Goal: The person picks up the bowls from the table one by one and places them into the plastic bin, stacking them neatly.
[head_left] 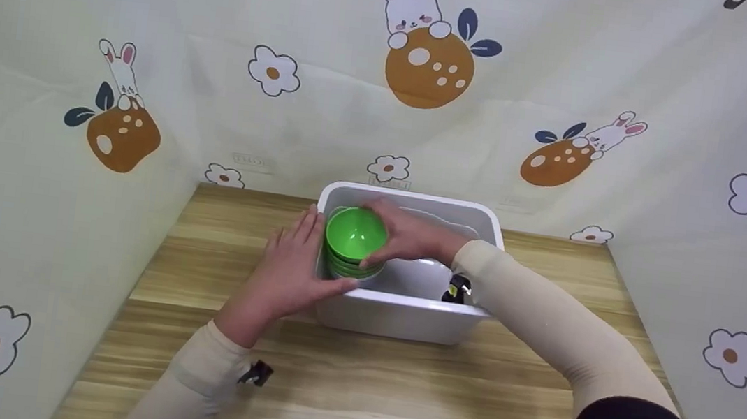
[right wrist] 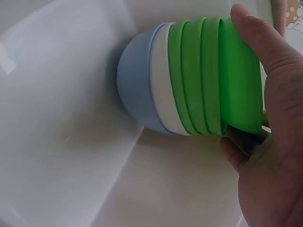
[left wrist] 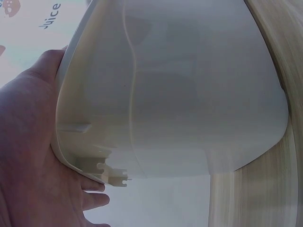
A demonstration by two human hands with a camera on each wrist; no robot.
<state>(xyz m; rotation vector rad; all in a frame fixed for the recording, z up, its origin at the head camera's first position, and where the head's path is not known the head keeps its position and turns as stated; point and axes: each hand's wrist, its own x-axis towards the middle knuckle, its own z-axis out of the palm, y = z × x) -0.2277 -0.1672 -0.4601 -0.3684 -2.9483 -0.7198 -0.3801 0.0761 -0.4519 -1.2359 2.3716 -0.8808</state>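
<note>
A white plastic bin [head_left: 396,319] stands on the wooden table. Inside, at its left end, is a stack of bowls: a light blue bowl [right wrist: 135,78] at the bottom, a white bowl [right wrist: 163,78] above it, then several green ones. My right hand [head_left: 416,235] reaches into the bin and grips the top green bowl [head_left: 357,232] by its sides, thumb and fingers on opposite edges. In the right wrist view this bowl sits slightly tilted on the stack. My left hand [head_left: 286,270] rests against the bin's left end, fingers straight, thumb stretched along the front rim.
The wooden table [head_left: 340,381] extends in front of the bin and to both sides. Pale printed cloth walls [head_left: 313,125] rise behind it and at left and right. A small black wrist device [head_left: 256,372] hangs by the left forearm.
</note>
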